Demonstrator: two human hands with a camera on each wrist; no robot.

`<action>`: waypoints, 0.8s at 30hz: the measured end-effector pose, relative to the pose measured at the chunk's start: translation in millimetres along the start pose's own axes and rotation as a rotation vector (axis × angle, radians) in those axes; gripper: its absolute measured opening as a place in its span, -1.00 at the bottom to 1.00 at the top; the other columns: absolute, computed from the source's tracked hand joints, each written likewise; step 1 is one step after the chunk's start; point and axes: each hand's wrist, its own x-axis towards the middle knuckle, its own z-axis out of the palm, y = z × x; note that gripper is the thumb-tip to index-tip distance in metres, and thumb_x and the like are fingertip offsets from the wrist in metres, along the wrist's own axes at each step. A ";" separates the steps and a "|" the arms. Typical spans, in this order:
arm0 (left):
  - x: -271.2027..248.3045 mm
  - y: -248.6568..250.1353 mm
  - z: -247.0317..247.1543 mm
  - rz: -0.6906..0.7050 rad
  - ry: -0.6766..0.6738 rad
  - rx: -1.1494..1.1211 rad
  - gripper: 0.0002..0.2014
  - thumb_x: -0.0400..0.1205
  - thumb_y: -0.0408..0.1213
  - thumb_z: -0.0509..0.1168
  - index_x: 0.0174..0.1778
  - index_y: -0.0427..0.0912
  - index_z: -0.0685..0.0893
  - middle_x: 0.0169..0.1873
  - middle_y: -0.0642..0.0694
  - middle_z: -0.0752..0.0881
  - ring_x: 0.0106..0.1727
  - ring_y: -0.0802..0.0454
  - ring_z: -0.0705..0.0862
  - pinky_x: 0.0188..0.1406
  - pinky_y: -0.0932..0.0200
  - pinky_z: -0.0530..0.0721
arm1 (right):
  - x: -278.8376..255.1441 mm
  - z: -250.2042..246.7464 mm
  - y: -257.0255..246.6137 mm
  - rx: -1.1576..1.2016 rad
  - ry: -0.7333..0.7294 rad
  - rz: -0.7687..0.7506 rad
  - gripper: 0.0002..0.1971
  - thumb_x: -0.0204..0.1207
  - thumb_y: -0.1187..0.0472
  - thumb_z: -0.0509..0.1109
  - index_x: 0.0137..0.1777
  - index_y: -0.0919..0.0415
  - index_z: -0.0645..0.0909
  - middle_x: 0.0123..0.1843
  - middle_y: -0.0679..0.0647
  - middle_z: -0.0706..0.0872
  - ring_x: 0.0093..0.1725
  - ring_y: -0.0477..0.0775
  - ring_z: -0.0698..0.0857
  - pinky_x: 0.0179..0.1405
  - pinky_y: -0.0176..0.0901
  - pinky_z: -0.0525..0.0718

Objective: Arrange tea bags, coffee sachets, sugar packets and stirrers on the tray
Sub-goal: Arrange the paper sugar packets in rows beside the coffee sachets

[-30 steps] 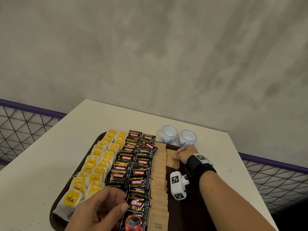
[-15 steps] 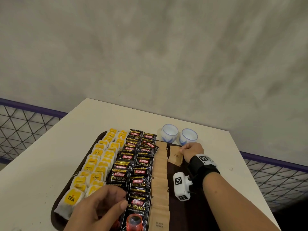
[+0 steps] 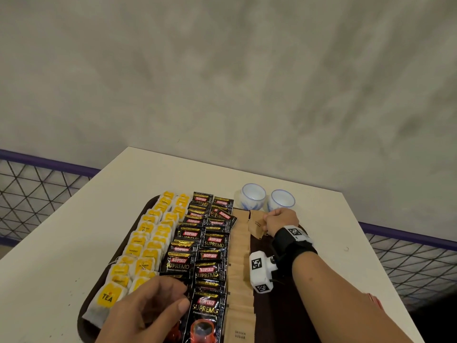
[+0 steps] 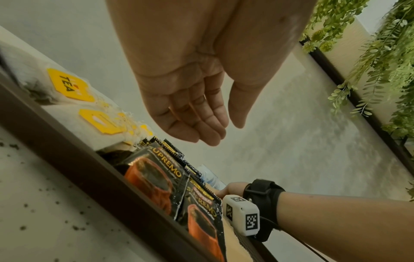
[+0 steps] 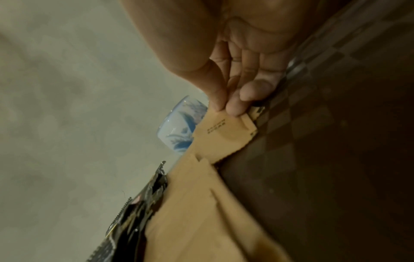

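While the right hand [image 3: 278, 220] pinches one brown sugar packet [image 3: 257, 225] at the tray's [image 3: 118, 256] far end, the sugar step looks in hand; next it needs laying beside the single sugar column; left hand [image 3: 150, 310] hovers relaxed, empty; two tea columns, two coffee columns, two cups [image 3: 252, 199]; no stirrers visible.

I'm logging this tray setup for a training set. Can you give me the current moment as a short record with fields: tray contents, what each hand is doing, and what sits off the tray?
tray: dark brown, on a white table
tea bags: left rows, yellow tags
coffee sachets: middle rows, black
sugar packets: one brown column
right hand: pinches a sugar packet at the tray's far end
left hand: open, empty, over the near sachets
cups: two, beyond the tray
stirrers: none visible
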 end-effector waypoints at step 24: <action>-3.1 -7.1 1.4 -0.011 -0.040 0.028 -0.32 -0.15 0.48 0.48 -0.20 0.18 0.76 -0.20 0.00 0.84 -0.13 0.16 0.81 -0.02 0.17 0.76 | -14.9 -10.7 -3.1 -0.519 -0.194 -0.058 -0.60 0.32 0.00 0.63 -0.29 0.21 0.47 -0.30 0.07 0.59 -0.39 -0.02 0.54 -0.58 -0.28 0.32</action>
